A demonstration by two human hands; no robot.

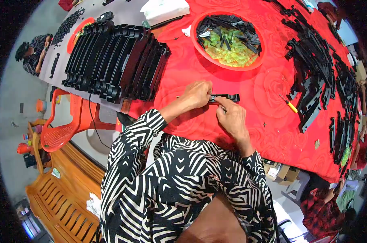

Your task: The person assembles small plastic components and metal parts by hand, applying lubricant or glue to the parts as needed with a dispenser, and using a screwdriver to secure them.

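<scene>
A long black plastic strip (234, 97) lies crosswise in front of me on the red cloth. My left hand (198, 94) is closed over its left part, the fingers curled down and hiding that end. From the right, my right hand (233, 117) reaches in with bent fingers, and its index fingertip presses the strip's middle close to the left fingers. Something small and greyish shows between the fingertips, too small to name. Beyond the hands stands a red basin (228, 67) holding yellow-green translucent pieces (232, 50) and black plastic pieces (248, 39).
A stack of black plastic strips (110, 60) rises at the left. Loose black strips (313, 69) are heaped along the right, near a yellow-handled screwdriver (291, 106). An orange chair (70, 123) and a wooden bench (62, 198) stand at lower left. Other people sit far left and lower right.
</scene>
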